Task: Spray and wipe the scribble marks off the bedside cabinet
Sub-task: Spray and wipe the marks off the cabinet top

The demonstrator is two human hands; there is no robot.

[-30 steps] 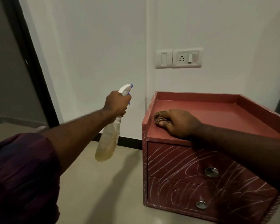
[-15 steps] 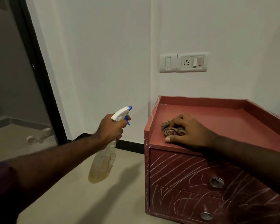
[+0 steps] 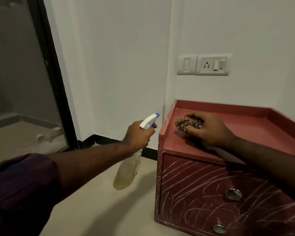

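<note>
- My left hand (image 3: 138, 135) is curled round the neck of the spray bottle (image 3: 126, 174). It holds the bottle in the air just off the cabinet's left side, with the white-and-blue nozzle aimed towards it. I cannot tell whether a finger sits on the trigger.
- The bottle looks like thin clear plastic with yellowish liquid low in it. I judge it light, a little squashy and perhaps slick if wet. The neck under the trigger head is the sensible hold.
- I can read no brand or label on it.
- The bedside cabinet (image 3: 245, 130) stands by the wall. White scribble marks (image 3: 194, 178) cover both drawer fronts and run up the front-left edge.
- The checked cloth (image 3: 187, 124) lies bunched near the front-left corner of the cabinet top. It is soft and limp — best gathered into a wad, not pinched by one corner.
- My right hand (image 3: 209, 130) grips that cloth, fingers curled over it, pressing it onto the top.
- The wall socket (image 3: 211, 64) above shows no legible writing.
</note>
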